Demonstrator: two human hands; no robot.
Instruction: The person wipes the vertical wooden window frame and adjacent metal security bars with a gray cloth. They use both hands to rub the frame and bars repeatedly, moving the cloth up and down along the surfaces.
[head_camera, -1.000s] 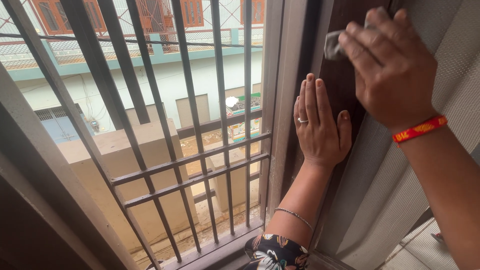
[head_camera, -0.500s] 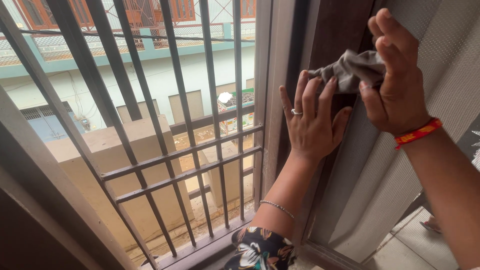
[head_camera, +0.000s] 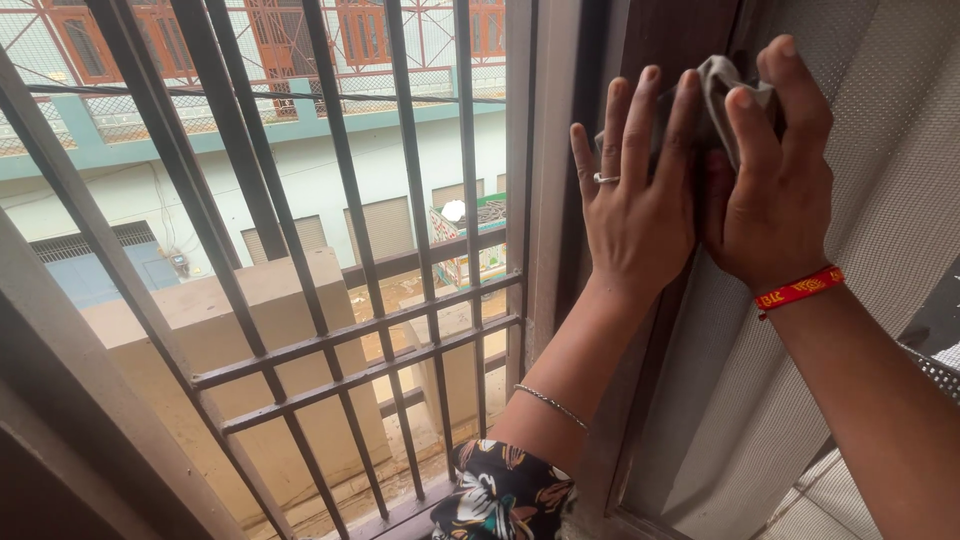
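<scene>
1. At the far left the bars of the window grille look the same as a second ago, only slid a little in the view; behind them are a pale wall and red-framed windows across the street.

2. The left hand has risen on the dark frame; a second ago it lay flat and lower, now its fingers are spread and point up, not gripping anything, with the tips beside the cloth; a ring is on one finger and a thin bracelet on the wrist.

3. The cloth, grey and crumpled, is high on the frame edge, between both hands; half a second ago it hung loose in the air, now it is pressed against the wood and mostly hidden.

4. The right hand has come closer to the left one, almost touching it; its fingers are closed on the cloth, with the thumb under it; a red band is on the wrist.

5. To my judgement, the wiping has moved to the upper part of the frame; the mesh panel at right is not touched.
</scene>
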